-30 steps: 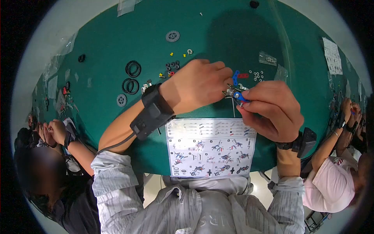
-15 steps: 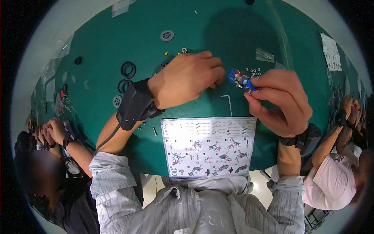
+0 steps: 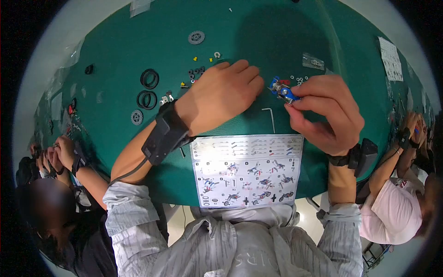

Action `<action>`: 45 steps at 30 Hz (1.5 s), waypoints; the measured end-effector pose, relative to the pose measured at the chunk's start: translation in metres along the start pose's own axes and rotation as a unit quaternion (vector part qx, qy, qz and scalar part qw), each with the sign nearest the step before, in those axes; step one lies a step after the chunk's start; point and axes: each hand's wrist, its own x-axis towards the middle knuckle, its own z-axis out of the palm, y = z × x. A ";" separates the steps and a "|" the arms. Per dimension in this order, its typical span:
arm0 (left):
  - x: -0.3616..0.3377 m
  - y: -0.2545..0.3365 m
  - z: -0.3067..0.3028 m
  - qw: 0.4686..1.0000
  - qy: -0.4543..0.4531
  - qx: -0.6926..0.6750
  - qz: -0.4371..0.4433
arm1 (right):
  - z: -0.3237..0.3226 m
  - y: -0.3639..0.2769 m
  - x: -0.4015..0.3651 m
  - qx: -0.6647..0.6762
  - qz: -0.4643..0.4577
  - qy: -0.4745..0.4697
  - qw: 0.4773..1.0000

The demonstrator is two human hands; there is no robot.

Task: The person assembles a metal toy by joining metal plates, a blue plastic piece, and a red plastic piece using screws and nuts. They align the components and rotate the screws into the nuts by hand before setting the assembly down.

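Between the thumb and fingers of my right hand [image 3: 325, 113] is a small blue and silver model part [image 3: 284, 91] with red bits, raised above the green table. My left hand [image 3: 226, 94] is palm down just left of it, its fingers curled downward; the fingertips are hidden beneath, and I cannot see whether they hold anything. An L-shaped hex key [image 3: 271, 119] lies below and between the hands. Beneath them is the printed instruction sheet [image 3: 247, 171], at the table's near edge.
Black rubber rings [image 3: 150, 79], grey wheels [image 3: 196, 38], small yellow pieces [image 3: 195, 59] and a silver bracket [image 3: 166, 98] lie to the left. White nuts [image 3: 300, 79] and a small plastic bag [image 3: 313, 61] are at right. Other people sit on both sides.
My left hand has shifted slightly, uncovering the silver bracket and more black pieces beside it. My right hand has moved a little left and up with the blue part.
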 end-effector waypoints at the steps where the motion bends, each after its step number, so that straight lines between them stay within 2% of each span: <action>1: 0.000 0.002 -0.001 1.000 -0.003 0.007 -0.002 | 0.001 0.001 0.000 0.001 -0.002 0.002 1.000; 11: -0.004 0.001 -0.001 1.000 -0.009 0.019 -0.011 | 0.004 0.000 0.000 -0.006 0.011 0.003 1.000; 23: 0.001 0.014 -0.013 0.984 -0.080 0.154 0.027 | 0.002 0.002 0.000 -0.020 0.010 0.000 1.000; 26: 0.001 0.009 -0.007 0.991 -0.036 0.130 0.007 | 0.002 0.002 -0.001 -0.026 0.011 0.004 1.000; 33: 0.003 -0.001 -0.021 0.988 -0.112 0.102 0.006 | 0.003 0.001 -0.001 -0.028 0.011 0.009 1.000; 41: 0.004 0.001 -0.020 0.983 -0.127 0.130 -0.002 | 0.005 0.002 -0.002 -0.019 0.015 0.012 1.000; 45: 0.004 -0.002 -0.019 0.984 -0.116 0.134 0.021 | 0.004 0.001 -0.002 -0.018 0.018 0.013 1.000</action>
